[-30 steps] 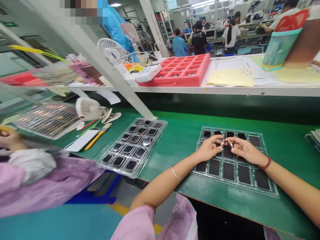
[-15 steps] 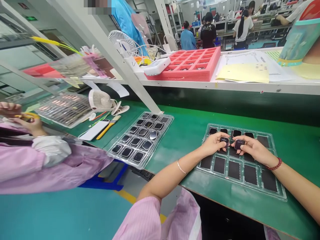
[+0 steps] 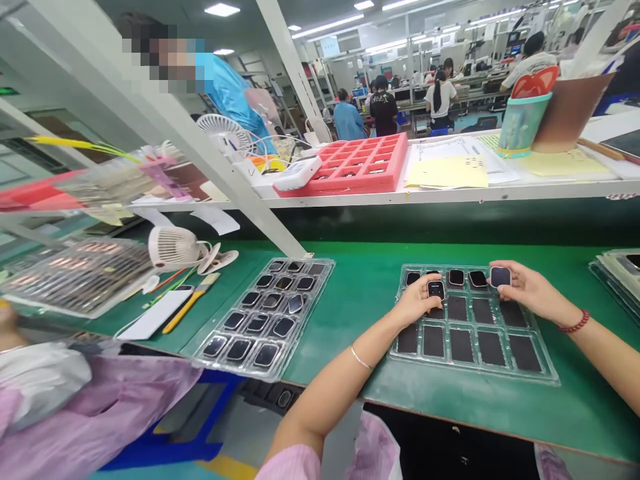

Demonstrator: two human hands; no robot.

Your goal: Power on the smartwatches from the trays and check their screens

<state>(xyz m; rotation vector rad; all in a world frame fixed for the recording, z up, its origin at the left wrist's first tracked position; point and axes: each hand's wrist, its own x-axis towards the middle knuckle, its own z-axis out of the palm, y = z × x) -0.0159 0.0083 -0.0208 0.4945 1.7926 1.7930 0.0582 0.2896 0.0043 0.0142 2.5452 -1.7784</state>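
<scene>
My left hand grips a square smartwatch case by its edges, its dark screen facing up and faintly lit. Over the far right corner of the clear plastic tray, my right hand pinches a second smartwatch case between thumb and fingers. Along the tray's back row lie more dark watch cases, one partly hidden by my left hand. The middle and front pockets within sight show dark padding. Left of my arm, another clear tray holds several watch cases in rows.
A co-worker's sleeve is at the left. On the bench lie a yellow-handled brush, a small fan and stacked trays. A slanted white post meets the bench. The shelf carries a red foam tray.
My hands have moved apart. The right one has carried its watch case to the tray's far right corner, while the left one still holds its own. The camera view has shifted.
</scene>
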